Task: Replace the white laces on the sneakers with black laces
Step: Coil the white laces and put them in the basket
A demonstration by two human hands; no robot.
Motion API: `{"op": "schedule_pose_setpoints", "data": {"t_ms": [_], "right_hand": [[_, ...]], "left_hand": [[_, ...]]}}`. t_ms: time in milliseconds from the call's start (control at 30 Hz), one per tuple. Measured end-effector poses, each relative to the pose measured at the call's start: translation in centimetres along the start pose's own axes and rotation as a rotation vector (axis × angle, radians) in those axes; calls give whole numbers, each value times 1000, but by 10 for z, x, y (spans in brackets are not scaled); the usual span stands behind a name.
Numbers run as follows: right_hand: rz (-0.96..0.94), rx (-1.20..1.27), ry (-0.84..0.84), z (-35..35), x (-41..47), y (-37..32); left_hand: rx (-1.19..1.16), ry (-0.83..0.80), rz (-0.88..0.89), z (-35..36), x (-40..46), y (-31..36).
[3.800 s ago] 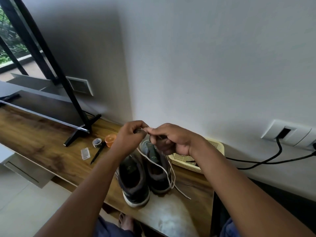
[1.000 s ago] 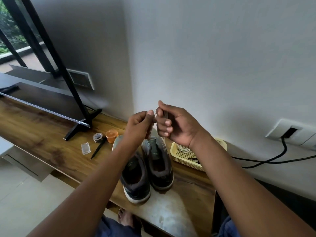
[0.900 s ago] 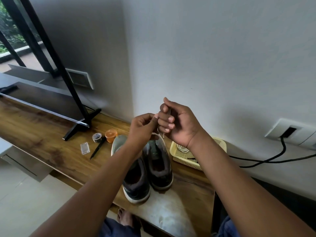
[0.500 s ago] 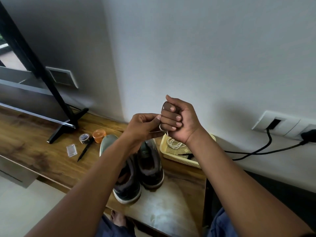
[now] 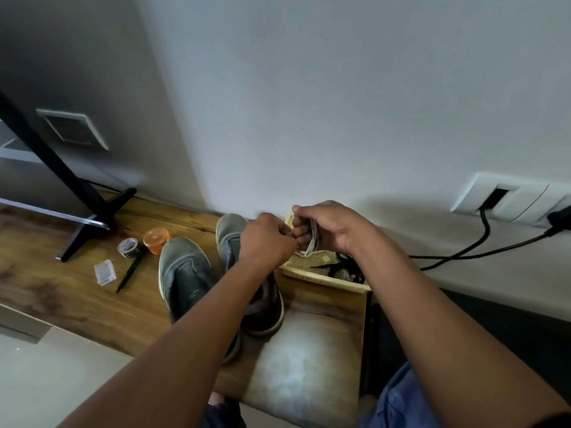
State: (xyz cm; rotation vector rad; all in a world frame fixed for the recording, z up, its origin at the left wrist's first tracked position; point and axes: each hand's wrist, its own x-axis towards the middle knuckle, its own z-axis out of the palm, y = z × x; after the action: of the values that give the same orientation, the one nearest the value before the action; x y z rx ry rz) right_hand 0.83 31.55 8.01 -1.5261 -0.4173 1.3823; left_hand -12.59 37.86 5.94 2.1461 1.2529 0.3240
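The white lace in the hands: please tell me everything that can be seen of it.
The white lace is a thin, flat, off-white cord, seemingly fabric. It is wound in several loops around the fingers of the right hand, which curl on it. The left hand pinches beside it, probably one end. A loop hangs below the fingers, just above the yellow basket. It is out of both sneakers.

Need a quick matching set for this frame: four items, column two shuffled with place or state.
1 white lace
2 black laces
3 orange cap
4 pen

A lying in the yellow basket
B coiled around the right hand
C on the table beside the clear box
D next to the tape roll

Pairs: 1-B, 2-A, 3-D, 4-C
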Motion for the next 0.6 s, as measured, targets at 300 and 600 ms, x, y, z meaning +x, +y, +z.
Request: {"op": "schedule_pose_setpoints", "data": {"t_ms": [300,600], "right_hand": [[27,-574,240,-37,12,18],[139,-1049,192,-35,16,29]], "left_hand": [[510,-56,217,18,19,-9],[955,-102,404,38,29,10]]}}
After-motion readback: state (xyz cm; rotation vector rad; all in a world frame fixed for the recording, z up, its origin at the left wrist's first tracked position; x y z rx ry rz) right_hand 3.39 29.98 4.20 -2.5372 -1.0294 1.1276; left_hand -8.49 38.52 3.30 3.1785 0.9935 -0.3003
